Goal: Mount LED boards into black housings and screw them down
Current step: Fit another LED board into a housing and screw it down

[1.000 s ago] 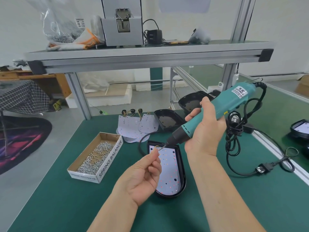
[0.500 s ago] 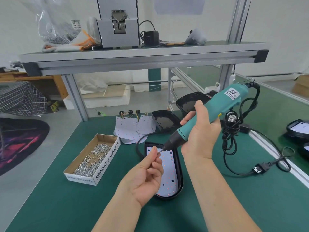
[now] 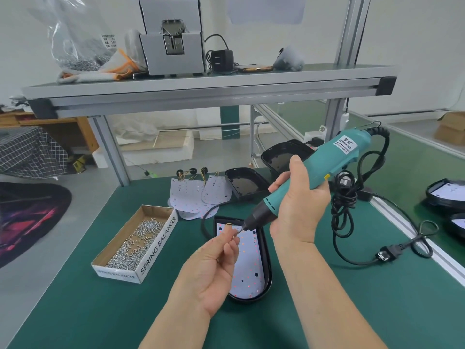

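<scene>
Risk here: the tiny screw [image 3: 235,234] could be slipping off the driver [image 3: 319,170] bit and dropping onto the board [image 3: 247,260] lying in the housing [image 3: 268,260]. Left hand [image 3: 211,268] is pinching it just above the housing's far end; right hand [image 3: 299,207] is wrapping fully around the driver, above there too.

LED board [image 3: 249,260] partly hidden, right housing [image 3: 440,205] cropped

Left hand [image 3: 210,270] and right hand [image 3: 300,210] are bare, forearms [image 3: 334,295] too.
</scene>
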